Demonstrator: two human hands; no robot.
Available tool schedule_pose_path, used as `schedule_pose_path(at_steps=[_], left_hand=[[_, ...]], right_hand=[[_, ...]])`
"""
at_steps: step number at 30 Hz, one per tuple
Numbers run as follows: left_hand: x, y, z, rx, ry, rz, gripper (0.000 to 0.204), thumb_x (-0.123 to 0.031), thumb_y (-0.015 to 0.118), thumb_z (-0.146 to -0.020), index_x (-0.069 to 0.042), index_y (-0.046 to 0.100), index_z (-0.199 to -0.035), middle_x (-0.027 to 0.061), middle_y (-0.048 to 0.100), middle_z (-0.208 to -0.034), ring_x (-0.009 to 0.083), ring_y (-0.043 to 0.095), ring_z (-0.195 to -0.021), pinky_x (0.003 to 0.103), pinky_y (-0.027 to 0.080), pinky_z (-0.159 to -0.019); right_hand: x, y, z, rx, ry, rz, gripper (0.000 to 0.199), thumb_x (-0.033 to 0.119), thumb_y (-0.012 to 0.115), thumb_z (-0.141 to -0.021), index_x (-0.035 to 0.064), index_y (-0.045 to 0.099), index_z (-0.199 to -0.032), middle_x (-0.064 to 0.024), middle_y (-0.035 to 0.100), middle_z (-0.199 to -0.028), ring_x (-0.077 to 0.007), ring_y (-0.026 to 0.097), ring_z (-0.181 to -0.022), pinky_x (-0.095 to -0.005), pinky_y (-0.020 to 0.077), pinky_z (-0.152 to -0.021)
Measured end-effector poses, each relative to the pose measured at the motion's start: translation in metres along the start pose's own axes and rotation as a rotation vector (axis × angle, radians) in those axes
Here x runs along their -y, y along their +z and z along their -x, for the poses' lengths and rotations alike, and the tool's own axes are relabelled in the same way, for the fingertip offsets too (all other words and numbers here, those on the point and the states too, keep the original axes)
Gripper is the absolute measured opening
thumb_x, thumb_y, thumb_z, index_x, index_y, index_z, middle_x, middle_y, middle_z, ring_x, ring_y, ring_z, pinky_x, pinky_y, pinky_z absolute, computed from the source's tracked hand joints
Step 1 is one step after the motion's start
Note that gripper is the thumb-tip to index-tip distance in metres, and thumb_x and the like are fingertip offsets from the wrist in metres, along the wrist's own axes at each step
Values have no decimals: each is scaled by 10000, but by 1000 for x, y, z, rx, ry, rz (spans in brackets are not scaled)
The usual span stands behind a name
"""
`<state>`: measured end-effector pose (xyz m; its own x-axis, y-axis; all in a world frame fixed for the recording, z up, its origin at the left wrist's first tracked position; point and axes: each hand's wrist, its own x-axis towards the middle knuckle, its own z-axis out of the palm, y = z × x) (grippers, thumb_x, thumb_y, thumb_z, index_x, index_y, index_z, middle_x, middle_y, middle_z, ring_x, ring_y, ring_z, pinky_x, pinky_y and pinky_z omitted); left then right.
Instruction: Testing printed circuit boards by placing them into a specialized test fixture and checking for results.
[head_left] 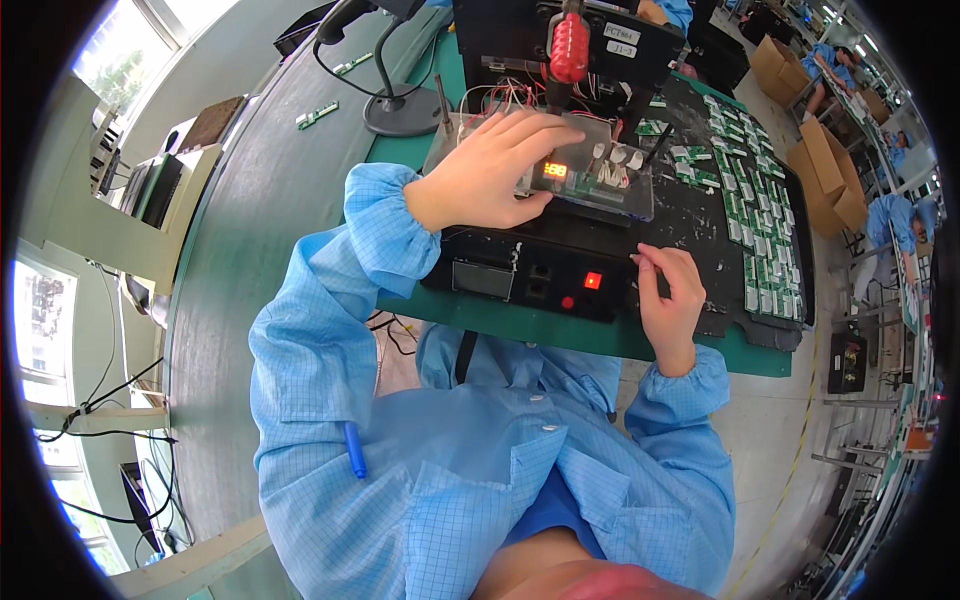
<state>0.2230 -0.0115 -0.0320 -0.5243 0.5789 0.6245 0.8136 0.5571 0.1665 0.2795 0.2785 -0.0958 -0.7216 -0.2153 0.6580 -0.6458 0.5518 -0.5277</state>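
I have my left hand (pixel 495 168) spread on the clear plate (pixel 598 188), long axis running left-to-right, my right hand (pixel 672 292) nearby, fingertips pressed together.

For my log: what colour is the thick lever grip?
The thick lever grip is red, clearest in head view.

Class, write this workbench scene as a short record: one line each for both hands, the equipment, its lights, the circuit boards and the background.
Left hand: fingers spread, over the clear-topped fixture
Right hand: beside the right end of the black box; thumb and forefinger close together, anything between them too small to tell
Equipment: red handle above the fixture
Lights: orange display; red-lit switch
Circuit boards: many, mostly spread over the dark surface at right
Background: cardboard boxes, other people working
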Motion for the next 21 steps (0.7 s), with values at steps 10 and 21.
schedule_pose_path(at_steps=[10, 21], left_hand=[[4, 9, -4, 103, 23, 51, 830, -119, 778, -721, -87, 421, -1469, 109, 483, -1485, 335, 457, -1352, 466, 381, -1113], [6, 12, -9, 146, 27, 45, 851, -149, 789, -715, -103, 416, -1479, 129, 513, -1430, 327, 489, -1310, 453, 392, -1102]], right_hand=[[0, 3, -4, -2, -15, 21, 152, -38, 651, -870, -13, 722, -1003, -108, 723, -852, -229, 657, -850, -316, 527, -764], [6, 7, -28, 13, -81, 35, 188, -21, 673, -850, 9, 723, -1028, -105, 713, -920, -262, 637, -915, -356, 514, -828]])
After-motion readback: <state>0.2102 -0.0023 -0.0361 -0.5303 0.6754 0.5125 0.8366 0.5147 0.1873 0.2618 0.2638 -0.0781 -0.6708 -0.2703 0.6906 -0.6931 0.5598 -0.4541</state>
